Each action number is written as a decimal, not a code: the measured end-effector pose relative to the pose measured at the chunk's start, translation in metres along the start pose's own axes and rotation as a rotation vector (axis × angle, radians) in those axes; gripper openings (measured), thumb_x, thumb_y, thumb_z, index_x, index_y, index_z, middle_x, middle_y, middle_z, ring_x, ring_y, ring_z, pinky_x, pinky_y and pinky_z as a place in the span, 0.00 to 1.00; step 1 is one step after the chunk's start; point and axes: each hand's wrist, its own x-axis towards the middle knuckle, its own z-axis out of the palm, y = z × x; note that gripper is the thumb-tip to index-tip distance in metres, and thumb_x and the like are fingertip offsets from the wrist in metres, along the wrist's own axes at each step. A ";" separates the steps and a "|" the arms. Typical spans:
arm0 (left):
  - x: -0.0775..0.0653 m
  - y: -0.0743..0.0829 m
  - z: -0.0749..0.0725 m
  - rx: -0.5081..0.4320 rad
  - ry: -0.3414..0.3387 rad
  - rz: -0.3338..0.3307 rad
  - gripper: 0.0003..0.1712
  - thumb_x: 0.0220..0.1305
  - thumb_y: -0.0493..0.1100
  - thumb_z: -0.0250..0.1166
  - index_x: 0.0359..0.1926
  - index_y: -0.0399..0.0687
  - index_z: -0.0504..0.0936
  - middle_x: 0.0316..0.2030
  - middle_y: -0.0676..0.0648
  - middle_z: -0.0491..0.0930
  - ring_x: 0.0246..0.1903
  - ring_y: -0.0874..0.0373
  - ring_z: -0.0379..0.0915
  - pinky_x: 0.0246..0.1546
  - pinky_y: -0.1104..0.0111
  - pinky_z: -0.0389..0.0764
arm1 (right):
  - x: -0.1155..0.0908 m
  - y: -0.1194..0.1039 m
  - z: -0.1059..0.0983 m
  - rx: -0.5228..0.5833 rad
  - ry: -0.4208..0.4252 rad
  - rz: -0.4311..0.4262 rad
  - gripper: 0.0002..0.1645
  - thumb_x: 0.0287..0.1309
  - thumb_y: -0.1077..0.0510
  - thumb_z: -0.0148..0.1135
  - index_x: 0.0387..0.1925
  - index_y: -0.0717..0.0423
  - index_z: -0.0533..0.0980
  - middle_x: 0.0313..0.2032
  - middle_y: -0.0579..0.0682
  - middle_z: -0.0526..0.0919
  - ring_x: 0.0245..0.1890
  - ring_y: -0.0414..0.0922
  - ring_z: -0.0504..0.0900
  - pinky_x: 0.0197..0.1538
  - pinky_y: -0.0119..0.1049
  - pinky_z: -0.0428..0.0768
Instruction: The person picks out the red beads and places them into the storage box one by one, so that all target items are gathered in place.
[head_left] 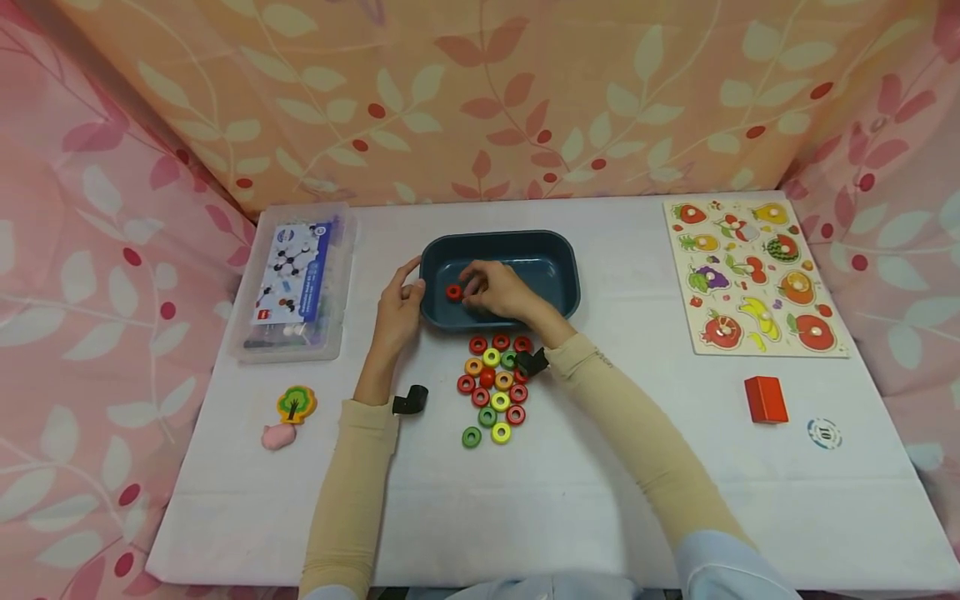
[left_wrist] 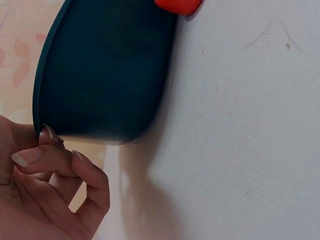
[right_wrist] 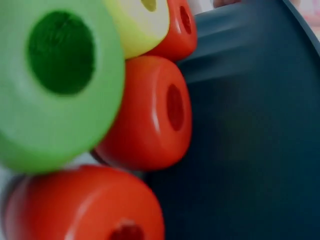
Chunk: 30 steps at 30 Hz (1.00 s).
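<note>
Fingers curled, my right hand (head_left: 498, 290) dips into the blue tray (head_left: 551, 287) beside a red bead (head_left: 447, 292); whether it pinches anything, I can't tell. My left hand (head_left: 399, 310) grips the tray's left rim. Other beads (head_left: 487, 378) cluster nearer the table's (head_left: 622, 475) front edge; far right corner, a fruit puzzle (head_left: 731, 287).

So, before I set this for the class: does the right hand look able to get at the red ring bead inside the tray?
Probably yes: the right hand is inside the open-topped tray, close beside the red ring bead, with nothing visible between.
</note>
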 end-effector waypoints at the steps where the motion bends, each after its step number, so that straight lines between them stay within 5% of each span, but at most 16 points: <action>1: 0.000 0.000 0.000 -0.005 0.000 -0.001 0.24 0.78 0.46 0.52 0.72 0.61 0.69 0.20 0.50 0.65 0.17 0.60 0.60 0.20 0.70 0.61 | 0.000 0.000 0.000 0.023 -0.004 -0.010 0.21 0.59 0.63 0.70 0.54 0.60 0.77 0.41 0.54 0.87 0.36 0.45 0.82 0.41 0.35 0.78; 8: 0.001 0.000 0.000 0.006 0.005 -0.014 0.24 0.78 0.46 0.52 0.72 0.62 0.68 0.20 0.50 0.65 0.18 0.59 0.61 0.21 0.70 0.62 | -0.003 -0.002 -0.002 0.077 -0.010 -0.035 0.22 0.60 0.63 0.69 0.56 0.60 0.76 0.52 0.55 0.85 0.43 0.47 0.83 0.46 0.39 0.79; 23: 0.000 0.000 0.002 0.009 0.024 -0.009 0.24 0.78 0.46 0.53 0.71 0.62 0.69 0.20 0.49 0.65 0.19 0.57 0.62 0.22 0.69 0.63 | -0.055 -0.022 -0.023 -0.040 0.046 -0.217 0.22 0.59 0.56 0.72 0.55 0.50 0.77 0.36 0.44 0.83 0.36 0.41 0.79 0.40 0.38 0.78; 30: 0.000 -0.001 0.002 0.004 0.016 -0.010 0.24 0.78 0.46 0.52 0.72 0.61 0.69 0.20 0.50 0.65 0.18 0.58 0.61 0.21 0.69 0.63 | -0.085 -0.031 -0.015 -0.016 -0.042 -0.300 0.22 0.57 0.59 0.73 0.53 0.52 0.78 0.37 0.46 0.85 0.33 0.41 0.79 0.37 0.42 0.80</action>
